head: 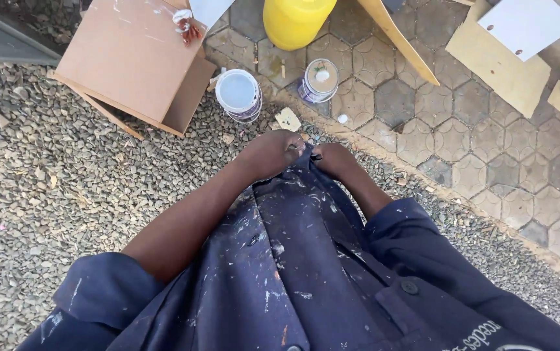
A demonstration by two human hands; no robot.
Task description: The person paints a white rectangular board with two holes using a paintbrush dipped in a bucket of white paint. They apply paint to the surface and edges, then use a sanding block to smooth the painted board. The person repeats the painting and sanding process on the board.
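both hands meet at the lower front edge of the paint-flecked navy work coat (293, 253), left hand (273, 154) and right hand (334, 159) each with fingers pinched on the cloth, the placket running straight toward the body.

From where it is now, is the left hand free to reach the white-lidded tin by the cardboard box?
Probably not at once: the left hand is gripping the coat hem together with the right hand. Once it lets go, only bare gravel lies before the white-lidded tin.
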